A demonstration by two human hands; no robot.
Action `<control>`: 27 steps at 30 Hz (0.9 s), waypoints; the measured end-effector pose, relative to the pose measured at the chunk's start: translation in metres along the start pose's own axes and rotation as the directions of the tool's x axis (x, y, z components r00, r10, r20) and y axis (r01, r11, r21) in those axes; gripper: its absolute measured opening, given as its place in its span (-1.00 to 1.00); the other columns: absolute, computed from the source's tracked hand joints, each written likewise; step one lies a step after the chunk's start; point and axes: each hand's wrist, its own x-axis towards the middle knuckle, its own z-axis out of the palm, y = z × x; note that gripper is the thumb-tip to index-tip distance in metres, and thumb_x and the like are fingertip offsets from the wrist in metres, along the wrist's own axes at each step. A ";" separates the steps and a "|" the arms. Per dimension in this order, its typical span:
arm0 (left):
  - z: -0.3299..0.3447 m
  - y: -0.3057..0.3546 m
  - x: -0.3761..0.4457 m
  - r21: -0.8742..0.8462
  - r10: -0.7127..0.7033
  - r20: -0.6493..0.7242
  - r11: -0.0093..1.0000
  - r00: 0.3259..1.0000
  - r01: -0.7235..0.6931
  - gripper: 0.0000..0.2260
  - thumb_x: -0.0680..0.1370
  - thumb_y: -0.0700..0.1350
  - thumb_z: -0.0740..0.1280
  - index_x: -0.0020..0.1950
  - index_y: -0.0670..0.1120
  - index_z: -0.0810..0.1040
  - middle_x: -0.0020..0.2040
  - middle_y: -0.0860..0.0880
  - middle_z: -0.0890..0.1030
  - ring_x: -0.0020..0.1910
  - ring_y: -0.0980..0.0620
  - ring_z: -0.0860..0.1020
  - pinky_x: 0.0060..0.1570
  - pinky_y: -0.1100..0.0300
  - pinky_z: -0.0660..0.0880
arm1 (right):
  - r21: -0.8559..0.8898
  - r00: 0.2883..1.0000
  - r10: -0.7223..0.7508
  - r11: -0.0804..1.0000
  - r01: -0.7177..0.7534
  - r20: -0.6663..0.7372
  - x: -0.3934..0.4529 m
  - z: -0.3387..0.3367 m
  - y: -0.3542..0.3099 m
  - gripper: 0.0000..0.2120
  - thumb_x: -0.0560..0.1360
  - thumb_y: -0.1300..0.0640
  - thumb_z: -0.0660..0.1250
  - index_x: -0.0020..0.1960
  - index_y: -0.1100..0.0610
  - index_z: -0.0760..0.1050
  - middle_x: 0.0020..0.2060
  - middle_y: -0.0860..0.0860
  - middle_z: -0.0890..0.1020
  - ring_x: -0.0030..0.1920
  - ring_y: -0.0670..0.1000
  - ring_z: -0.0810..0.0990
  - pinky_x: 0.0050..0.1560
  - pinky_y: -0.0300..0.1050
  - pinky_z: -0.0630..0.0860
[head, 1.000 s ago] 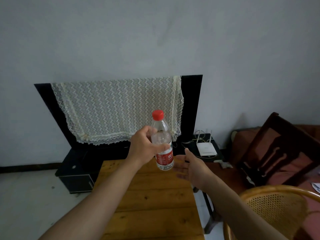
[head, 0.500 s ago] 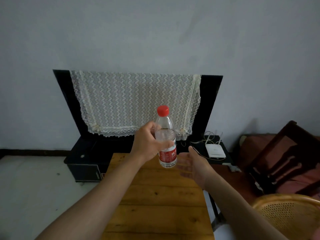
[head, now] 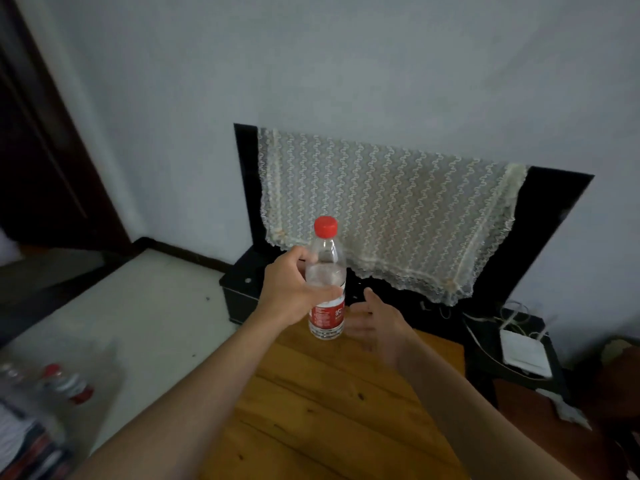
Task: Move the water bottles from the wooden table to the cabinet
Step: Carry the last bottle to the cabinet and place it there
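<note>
Wooden planks fill the lower middle of the frame: the wooden table point(head: 332, 420), warm orange, with both forearms reaching up across it from the bottom edge. At the lower left corner, blurred, more bottles point(head: 65, 384) with red caps and labels lie or stand on something pale; whether that surface is the cabinet I cannot tell.

Further in, at the table's far end, the left hand point(head: 294, 292) grips the water bottle point(head: 327, 285) around its clear shoulder, thumb and fingers curled round it just above the red label. The bottle is upright, its long axis running straight up the frame, red cap on top, base hanging clear above the table's far edge. The right hand point(head: 375, 322) hovers just beside the bottle's lower half, to its right in the frame, palm turned toward it and fingers loosely straight, holding nothing and seemingly not touching the plastic.

So the bottle belongs wholly to the left hand, and the right is only near. The blurred bottles sit toward the lower left, on the side of the carrying arm; if they mark the drop-off, the coming move is likely a sweep left and down, and the left hand is the nearer one for it.

Beyond the hands stands a low black stand point(head: 242, 282) against the wall, with a lace cloth point(head: 381, 216) draped over a dark screen. A white router point(head: 524, 351) sits at the right, and a dark doorway point(head: 41, 150) fills the upper left.
</note>
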 end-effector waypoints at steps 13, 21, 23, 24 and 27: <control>-0.057 0.000 -0.087 0.103 -0.204 -0.442 0.956 0.873 0.276 -0.52 0.26 -0.02 0.66 0.07 0.00 0.52 -0.06 0.10 0.64 -0.13 0.19 0.63 -0.18 0.33 0.53 | -0.262 0.893 0.068 0.963 0.057 0.446 -0.002 0.073 0.004 -0.49 0.61 -0.26 0.06 0.16 0.11 0.55 0.03 0.08 0.67 0.09 0.08 0.61 0.24 0.19 0.48; -0.125 -0.022 -0.195 0.057 -0.279 -0.640 0.912 0.716 0.406 -0.43 0.29 0.01 0.64 0.21 0.05 0.49 0.08 0.04 0.66 0.03 0.07 0.65 0.08 -0.04 0.63 | -0.411 0.770 0.104 0.886 0.216 0.629 -0.070 0.164 0.039 -0.53 0.62 -0.23 0.07 0.12 0.09 0.56 0.03 0.05 0.67 0.09 0.08 0.62 0.25 0.19 0.48; -0.143 -0.024 -0.228 0.060 -0.279 -0.682 0.900 0.676 0.433 -0.45 0.30 0.02 0.63 0.20 0.02 0.50 0.06 0.04 0.66 0.02 0.08 0.65 0.06 -0.01 0.64 | -0.437 0.728 0.119 0.859 0.265 0.676 -0.092 0.186 0.051 -0.53 0.63 -0.23 0.05 0.13 0.08 0.56 0.04 0.05 0.67 0.10 0.08 0.61 0.26 0.18 0.48; -0.152 -0.025 -0.245 0.051 -0.283 -0.701 0.895 0.654 0.443 -0.48 0.30 0.01 0.63 0.17 0.01 0.50 0.03 0.05 0.66 -0.01 0.09 0.65 0.04 0.01 0.64 | -0.448 0.710 0.127 0.847 0.286 0.693 -0.103 0.197 0.057 -0.53 0.63 -0.23 0.05 0.13 0.08 0.56 0.04 0.04 0.68 0.10 0.07 0.62 0.25 0.17 0.49; -0.181 -0.030 -0.298 0.026 -0.288 -0.751 0.886 0.594 0.463 -0.53 0.30 -0.02 0.63 0.11 -0.01 0.51 -0.04 0.06 0.66 -0.07 0.11 0.65 0.00 0.04 0.64 | -0.474 0.658 0.162 0.817 0.328 0.736 -0.139 0.231 0.078 -0.52 0.62 -0.24 0.05 0.12 0.09 0.57 0.03 0.05 0.69 0.09 0.07 0.61 0.23 0.14 0.49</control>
